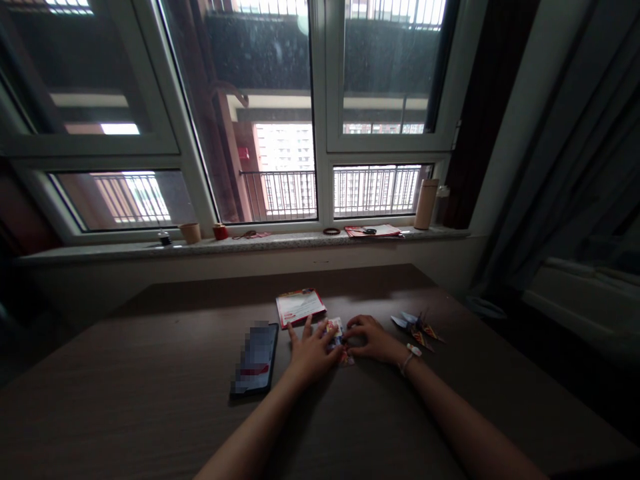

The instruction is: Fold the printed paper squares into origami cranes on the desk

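A small colourful printed paper (pixel 334 325) lies on the table between my two hands. My left hand (pixel 311 352) rests on it with the fingers spread and stretched out. At the paper's right edge, the curled fingers of my right hand (pixel 374 339) pinch it; the fingertips partly hide the edge. A bracelet circles my right wrist. Just beyond my left fingers sits a stack of red-edged printed sheets (pixel 300 307). To the left lies a smartphone (pixel 255 360), its screen blurred. Several folded paper pieces (pixel 416 328) with pointed ends are to the right of my right hand.
The dark wooden table (pixel 150 360) stands below a window. Its stone sill (pixel 295 240) carries a brown cup (pixel 190 233), a red spool-like item (pixel 221 231), a dark ring (pixel 331 231), more printed sheets (pixel 385 231) with scissors, and a tall tan bottle (pixel 426 205).
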